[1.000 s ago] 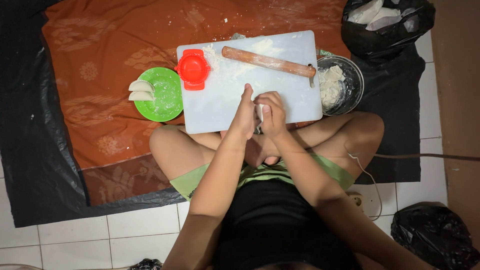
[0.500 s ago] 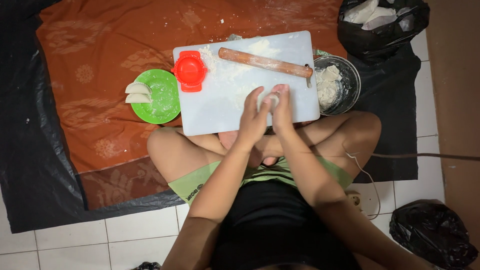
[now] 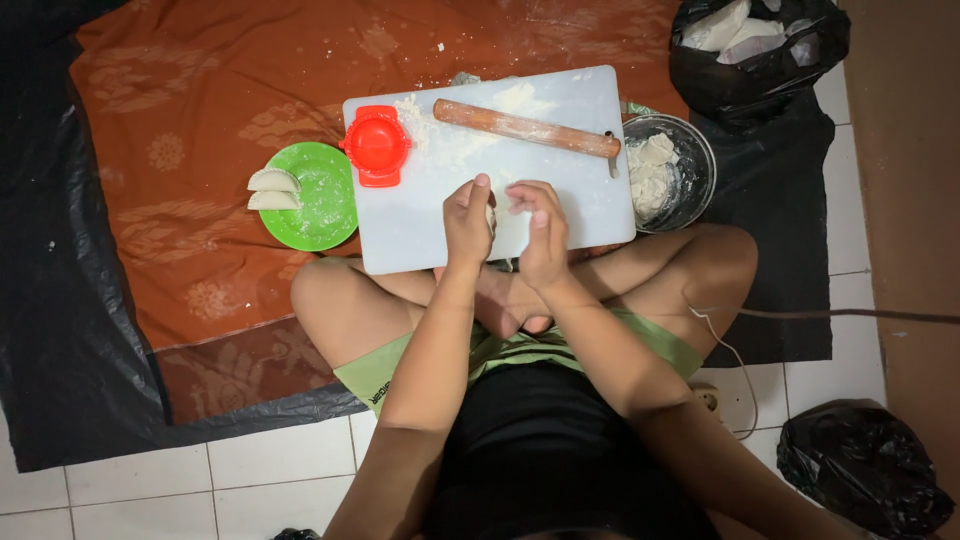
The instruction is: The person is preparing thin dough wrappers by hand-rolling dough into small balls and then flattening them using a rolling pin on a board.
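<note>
Both hands have parted a little since half a second ago, when the palms were pressed close around the dough; now the left hand (image 3: 467, 222) and the right hand (image 3: 541, 232) stand slightly apart at the centre of the frame, over the near edge of the white cutting board (image 3: 420, 225), with a small pale lump of dough (image 3: 491, 215) showing between them against the left hand's fingers. Whether either hand truly grips it cannot be told. With so loose a hold, the lump could slip and fall onto the crossed legs or the orange cloth (image 3: 180, 120) instead of the floured board. A careless sweep upward might also nudge the wooden rolling pin (image 3: 527, 129), which lies free and could roll toward the metal bowl (image 3: 690, 150) at the right, or knock the red dumpling press (image 3: 377, 144) toward the green plate (image 3: 325, 200) holding two folded dumplings (image 3: 272, 189).
</note>
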